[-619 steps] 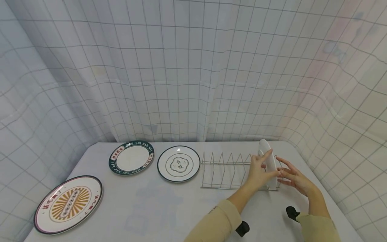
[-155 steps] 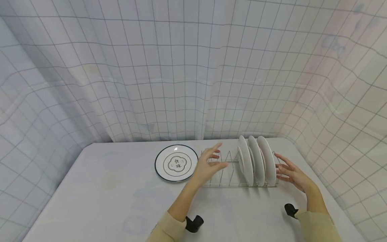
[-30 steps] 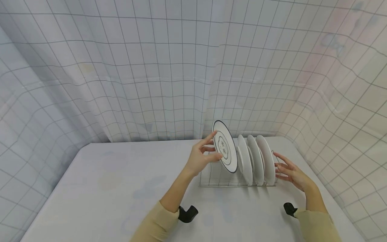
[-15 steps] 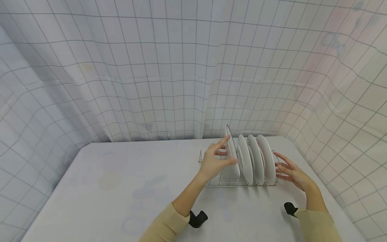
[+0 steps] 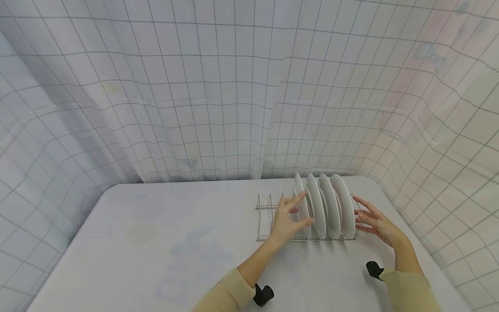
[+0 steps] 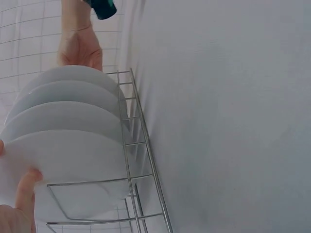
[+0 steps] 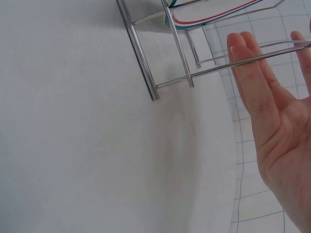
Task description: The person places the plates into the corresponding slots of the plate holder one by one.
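Observation:
Several white plates stand on edge in the right part of a wire dish rack [image 5: 269,238]. My left hand [image 5: 286,223] is at the leftmost plate [image 5: 299,186], thumb and fingers spread toward its outward-facing back. In the left wrist view, a fingertip [image 6: 34,174] touches that back [image 6: 77,158]. My right hand [image 5: 378,223] is at the rack's right end, its fingers fairly straight. In the right wrist view, those fingers [image 7: 250,73] lie behind the rack's end wire [image 7: 243,60], and a plate with a red and green rim [image 7: 214,17] shows beyond.
The rack's left slots [image 5: 265,216] have bare wire dividers. A white-covered table [image 5: 148,251] extends left and in front. Grid-patterned curtains [image 5: 195,108] enclose the back and sides. Black devices [image 5: 263,295] are on both wrists.
My left hand has moved right and lowered a dark-rimmed plate into the rack; it stands upright beside the others. The other plates were racked before that. My right hand stays at the rack's end.

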Motion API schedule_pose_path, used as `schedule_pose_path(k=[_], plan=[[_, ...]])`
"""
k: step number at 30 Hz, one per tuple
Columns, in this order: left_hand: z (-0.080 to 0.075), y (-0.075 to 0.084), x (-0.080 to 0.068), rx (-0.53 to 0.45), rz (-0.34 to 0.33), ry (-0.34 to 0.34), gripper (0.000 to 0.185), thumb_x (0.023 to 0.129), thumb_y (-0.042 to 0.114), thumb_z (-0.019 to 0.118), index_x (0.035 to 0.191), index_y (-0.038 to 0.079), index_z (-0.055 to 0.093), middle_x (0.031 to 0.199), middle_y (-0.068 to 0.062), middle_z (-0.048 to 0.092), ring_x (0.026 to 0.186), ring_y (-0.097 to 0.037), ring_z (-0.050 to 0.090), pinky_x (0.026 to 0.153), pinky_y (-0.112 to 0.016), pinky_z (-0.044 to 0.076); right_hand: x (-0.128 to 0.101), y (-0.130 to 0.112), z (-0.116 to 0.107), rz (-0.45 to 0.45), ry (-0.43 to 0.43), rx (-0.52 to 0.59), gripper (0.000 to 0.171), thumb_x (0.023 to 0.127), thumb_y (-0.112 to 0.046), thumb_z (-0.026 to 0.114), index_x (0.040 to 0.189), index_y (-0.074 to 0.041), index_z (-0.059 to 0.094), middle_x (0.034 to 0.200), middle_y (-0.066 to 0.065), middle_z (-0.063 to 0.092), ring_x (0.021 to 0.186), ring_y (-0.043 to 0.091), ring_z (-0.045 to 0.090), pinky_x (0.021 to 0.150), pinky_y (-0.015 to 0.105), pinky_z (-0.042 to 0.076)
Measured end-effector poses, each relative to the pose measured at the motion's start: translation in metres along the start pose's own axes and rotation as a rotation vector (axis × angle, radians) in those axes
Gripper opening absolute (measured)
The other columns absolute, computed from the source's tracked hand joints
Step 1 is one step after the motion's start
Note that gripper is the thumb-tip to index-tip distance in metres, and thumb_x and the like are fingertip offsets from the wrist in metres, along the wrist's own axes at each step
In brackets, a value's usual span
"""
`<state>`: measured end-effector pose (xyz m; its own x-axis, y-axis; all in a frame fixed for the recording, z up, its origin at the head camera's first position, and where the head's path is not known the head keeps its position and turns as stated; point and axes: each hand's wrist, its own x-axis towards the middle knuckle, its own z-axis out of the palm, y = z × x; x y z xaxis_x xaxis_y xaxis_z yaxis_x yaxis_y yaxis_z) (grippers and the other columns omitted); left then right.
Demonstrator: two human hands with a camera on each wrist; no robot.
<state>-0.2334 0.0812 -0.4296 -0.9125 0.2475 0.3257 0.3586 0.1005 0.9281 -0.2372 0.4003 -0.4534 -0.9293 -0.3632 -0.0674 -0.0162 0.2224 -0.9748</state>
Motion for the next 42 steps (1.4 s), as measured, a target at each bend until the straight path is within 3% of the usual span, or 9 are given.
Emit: schedule_pose_path(k=[3, 10, 12, 16, 20, 22, 29, 34, 42], plan=[[0.004, -0.004, -0.003, -0.010, -0.001, -0.005, 0.070, 0.071, 0.020, 0.078, 0.134, 0.027, 0.048, 0.103, -0.006, 0.041, 0.095, -0.017, 0.046, 0.076, -0.024, 0.045, 0.000, -0.001, 0.000, -0.005, 0.000, -0.007, 0.057, 0.099, -0.012, 0.036, 0.148, -0.022, 0.008, 0.120, -0.011, 0.046, 0.103, 0.006, 0.055, 0.086, 0.020, 0.048], [0.004, -0.003, -0.006, -0.065, 0.003, -0.015, 0.071, 0.073, 0.019, 0.076, 0.136, 0.026, 0.044, 0.112, -0.006, 0.040, 0.102, -0.021, 0.046, 0.072, -0.020, 0.053, -0.001, 0.000, 0.001, 0.012, 0.020, -0.008, 0.057, 0.099, -0.013, 0.037, 0.148, -0.022, 0.009, 0.120, -0.010, 0.045, 0.102, 0.007, 0.055, 0.086, 0.020, 0.047], [0.003, -0.003, -0.010, -0.058, 0.009, -0.012, 0.071, 0.075, 0.020, 0.074, 0.138, 0.023, 0.042, 0.119, -0.008, 0.039, 0.107, -0.024, 0.045, 0.079, -0.024, 0.053, -0.001, 0.000, 0.001, 0.023, 0.027, -0.011, 0.056, 0.099, -0.014, 0.036, 0.148, -0.023, 0.009, 0.120, -0.011, 0.045, 0.101, 0.006, 0.055, 0.085, 0.019, 0.047], [-0.002, -0.005, -0.025, 0.006, 0.045, 0.081, 0.069, 0.077, 0.024, 0.073, 0.138, 0.017, 0.041, 0.128, -0.009, 0.039, 0.117, -0.028, 0.041, 0.096, -0.039, 0.044, 0.000, 0.002, 0.002, 0.030, 0.033, -0.026, 0.056, 0.100, -0.015, 0.037, 0.148, -0.024, 0.009, 0.120, -0.012, 0.045, 0.102, 0.006, 0.055, 0.085, 0.019, 0.047], [-0.006, -0.011, -0.045, 0.038, 0.029, 0.183, 0.064, 0.078, 0.023, 0.072, 0.135, 0.012, 0.044, 0.131, -0.008, 0.041, 0.122, -0.028, 0.039, 0.101, -0.046, 0.038, 0.000, 0.003, 0.001, 0.014, 0.020, -0.025, 0.056, 0.100, -0.014, 0.036, 0.148, -0.023, 0.008, 0.120, -0.012, 0.045, 0.102, 0.007, 0.055, 0.086, 0.020, 0.047], [-0.007, -0.014, -0.054, 0.010, -0.012, 0.173, 0.065, 0.079, 0.021, 0.071, 0.136, 0.010, 0.041, 0.135, -0.008, 0.040, 0.124, -0.029, 0.038, 0.102, -0.045, 0.037, 0.000, 0.003, 0.001, 0.006, 0.016, -0.022, 0.057, 0.100, -0.013, 0.036, 0.148, -0.023, 0.008, 0.120, -0.011, 0.045, 0.102, 0.007, 0.055, 0.086, 0.020, 0.047], [-0.002, -0.019, -0.071, -0.170, -0.122, 0.028, 0.079, 0.081, 0.019, 0.070, 0.143, 0.002, 0.025, 0.145, -0.020, 0.026, 0.129, -0.037, 0.031, 0.106, -0.044, 0.029, 0.000, 0.003, 0.000, 0.010, 0.023, -0.033, 0.056, 0.100, -0.014, 0.036, 0.148, -0.023, 0.009, 0.119, -0.011, 0.048, 0.103, 0.007, 0.055, 0.086, 0.020, 0.047], [-0.005, -0.020, -0.068, -0.202, -0.144, 0.030, 0.080, 0.081, 0.018, 0.070, 0.143, 0.003, 0.023, 0.145, -0.017, 0.026, 0.133, -0.035, 0.026, 0.108, -0.045, 0.025, -0.002, 0.002, 0.005, 0.001, 0.031, -0.011, 0.056, 0.099, -0.013, 0.037, 0.148, -0.022, 0.011, 0.115, -0.005, 0.050, 0.099, 0.009, 0.056, 0.085, 0.021, 0.049], [-0.026, -0.032, -0.054, -0.321, -0.153, 0.043, 0.074, 0.083, 0.017, 0.068, 0.142, -0.001, 0.025, 0.142, -0.022, 0.030, 0.133, -0.035, 0.025, 0.108, -0.049, 0.023, -0.006, -0.001, 0.030, -0.081, 0.087, 0.078, 0.056, 0.097, -0.006, 0.041, 0.146, -0.012, 0.014, 0.103, -0.003, 0.061, 0.093, 0.013, 0.061, 0.084, 0.024, 0.051]])
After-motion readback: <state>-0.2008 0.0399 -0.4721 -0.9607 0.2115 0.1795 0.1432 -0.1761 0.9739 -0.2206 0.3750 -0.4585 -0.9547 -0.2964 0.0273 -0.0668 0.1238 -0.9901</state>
